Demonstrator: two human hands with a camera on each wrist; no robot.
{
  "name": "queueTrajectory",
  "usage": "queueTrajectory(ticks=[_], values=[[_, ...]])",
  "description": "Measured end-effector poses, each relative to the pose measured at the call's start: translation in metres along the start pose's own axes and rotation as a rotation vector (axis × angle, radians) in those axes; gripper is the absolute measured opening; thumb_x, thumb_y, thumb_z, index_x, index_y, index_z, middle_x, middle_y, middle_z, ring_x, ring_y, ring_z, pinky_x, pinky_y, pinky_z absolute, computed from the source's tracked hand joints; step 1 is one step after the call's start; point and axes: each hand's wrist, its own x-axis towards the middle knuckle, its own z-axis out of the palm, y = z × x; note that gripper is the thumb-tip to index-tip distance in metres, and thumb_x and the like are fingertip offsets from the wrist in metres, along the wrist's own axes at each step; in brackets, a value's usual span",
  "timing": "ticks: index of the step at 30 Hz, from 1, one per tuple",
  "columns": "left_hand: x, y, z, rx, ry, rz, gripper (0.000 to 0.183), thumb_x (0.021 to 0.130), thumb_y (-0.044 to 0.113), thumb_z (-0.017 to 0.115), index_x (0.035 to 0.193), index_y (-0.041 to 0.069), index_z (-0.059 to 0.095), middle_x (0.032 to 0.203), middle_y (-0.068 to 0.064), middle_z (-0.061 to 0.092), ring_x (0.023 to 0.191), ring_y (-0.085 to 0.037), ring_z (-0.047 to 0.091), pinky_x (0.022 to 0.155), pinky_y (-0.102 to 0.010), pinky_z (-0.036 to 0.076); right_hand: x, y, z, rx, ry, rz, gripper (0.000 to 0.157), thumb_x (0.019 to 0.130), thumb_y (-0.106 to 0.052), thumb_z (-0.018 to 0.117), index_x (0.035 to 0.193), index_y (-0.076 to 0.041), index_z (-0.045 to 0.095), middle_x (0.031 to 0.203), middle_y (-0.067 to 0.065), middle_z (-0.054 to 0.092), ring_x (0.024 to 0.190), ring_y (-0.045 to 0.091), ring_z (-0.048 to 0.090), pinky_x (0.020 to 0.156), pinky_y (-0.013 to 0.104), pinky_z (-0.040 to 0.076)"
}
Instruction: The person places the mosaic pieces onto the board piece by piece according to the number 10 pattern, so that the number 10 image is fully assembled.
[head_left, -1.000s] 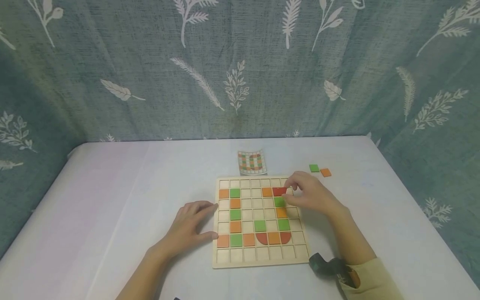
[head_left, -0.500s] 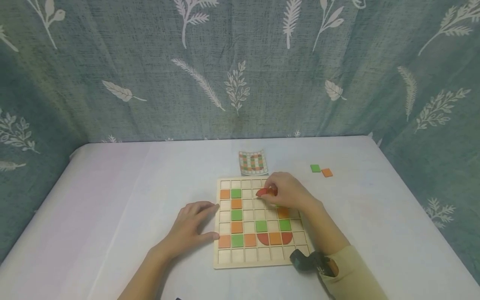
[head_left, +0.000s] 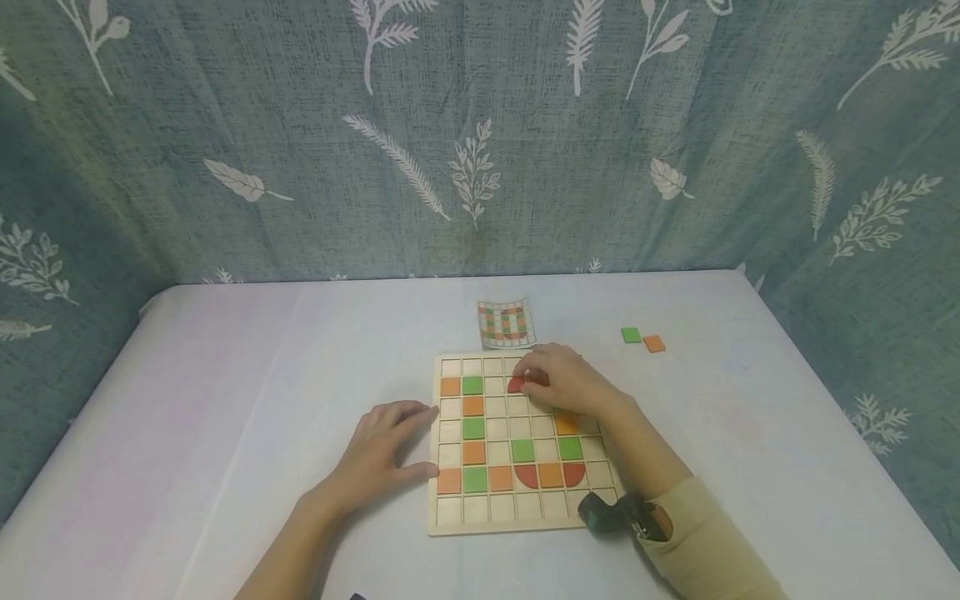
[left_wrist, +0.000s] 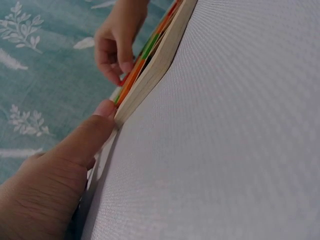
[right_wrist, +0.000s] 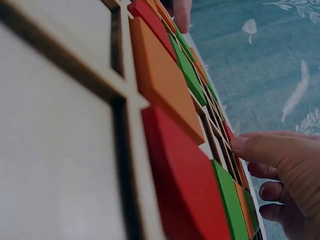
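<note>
A wooden grid board point(head_left: 517, 527) lies on the table, with orange, green and red tiles in several cells. My right hand point(head_left: 566, 379) is over its upper rows, pinching a red rounded tile point(head_left: 515, 385) between thumb and fingertips at a cell in the second row. In the right wrist view the thumb point(right_wrist: 240, 143) is on that tile, near the board's far side. Tiles under my right hand are partly hidden in the head view. My left hand point(head_left: 386, 446) rests at the board's left edge, thumb and fingers spread, tips touching the frame.
A small printed pattern card point(head_left: 507, 325) lies just behind the board. A loose green tile point(head_left: 631, 335) and a loose orange tile point(head_left: 654, 343) sit to the back right. A leaf-print curtain point(head_left: 465, 142) hangs behind the table.
My right hand has moved left from the right part of the second row, carrying the red rounded tile, and has lowered it to a cell. My left hand has stayed put.
</note>
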Motion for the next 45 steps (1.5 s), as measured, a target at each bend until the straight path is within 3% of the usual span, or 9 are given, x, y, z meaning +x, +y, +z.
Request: queueTrajectory(ticks=[5, 17, 24, 30, 41, 45], values=[[0.000, 0.001, 0.000, -0.005, -0.006, -0.011, 0.070, 0.075, 0.046, 0.073, 0.135, 0.015, 0.053, 0.130, -0.002, 0.050, 0.120, -0.023, 0.041, 0.097, -0.044, 0.030, -0.002, 0.000, 0.000, 0.073, 0.004, 0.002, 0.016, 0.087, -0.019, 0.066, 0.102, -0.015, 0.070, 0.077, -0.006, 0.053, 0.076, 0.014, 0.041, 0.068, 0.031, 0.035], [0.000, 0.000, 0.001, 0.006, 0.001, 0.002, 0.070, 0.075, 0.046, 0.074, 0.135, 0.015, 0.053, 0.130, -0.002, 0.050, 0.120, -0.023, 0.042, 0.098, -0.044, 0.030, -0.015, 0.017, -0.002, 0.206, 0.105, -0.010, 0.024, 0.083, -0.018, 0.073, 0.104, -0.008, 0.069, 0.082, -0.001, 0.056, 0.074, 0.013, 0.044, 0.069, 0.030, 0.041], [0.000, 0.000, 0.000, 0.003, 0.001, -0.001, 0.071, 0.075, 0.046, 0.074, 0.136, 0.015, 0.052, 0.130, -0.003, 0.050, 0.120, -0.024, 0.041, 0.098, -0.045, 0.030, -0.030, 0.028, -0.016, 0.252, 0.129, 0.163, 0.031, 0.083, -0.023, 0.073, 0.110, -0.009, 0.067, 0.092, 0.002, 0.058, 0.086, 0.018, 0.047, 0.077, 0.038, 0.042], [0.001, -0.001, 0.001, 0.008, -0.001, 0.004, 0.071, 0.076, 0.048, 0.073, 0.136, 0.017, 0.052, 0.130, -0.002, 0.049, 0.120, -0.023, 0.041, 0.098, -0.044, 0.030, -0.041, 0.040, -0.027, 0.215, 0.171, 0.287, 0.031, 0.084, -0.023, 0.071, 0.112, -0.009, 0.067, 0.096, 0.006, 0.059, 0.091, 0.024, 0.049, 0.082, 0.042, 0.041], [0.000, -0.001, -0.001, 0.001, 0.001, 0.005, 0.070, 0.076, 0.048, 0.073, 0.135, 0.016, 0.053, 0.131, -0.002, 0.049, 0.120, -0.022, 0.042, 0.097, -0.044, 0.030, -0.061, 0.076, -0.028, 0.109, 0.485, 0.331, 0.029, 0.082, -0.015, 0.072, 0.107, -0.001, 0.067, 0.104, 0.018, 0.059, 0.111, 0.037, 0.034, 0.090, 0.050, 0.028], [0.000, -0.001, -0.001, 0.001, -0.002, 0.004, 0.070, 0.076, 0.048, 0.073, 0.135, 0.016, 0.053, 0.131, -0.001, 0.049, 0.120, -0.022, 0.042, 0.098, -0.043, 0.030, -0.062, 0.086, -0.024, 0.087, 0.524, 0.477, 0.034, 0.086, -0.019, 0.068, 0.116, -0.005, 0.064, 0.115, 0.017, 0.052, 0.116, 0.036, 0.031, 0.089, 0.050, 0.031]])
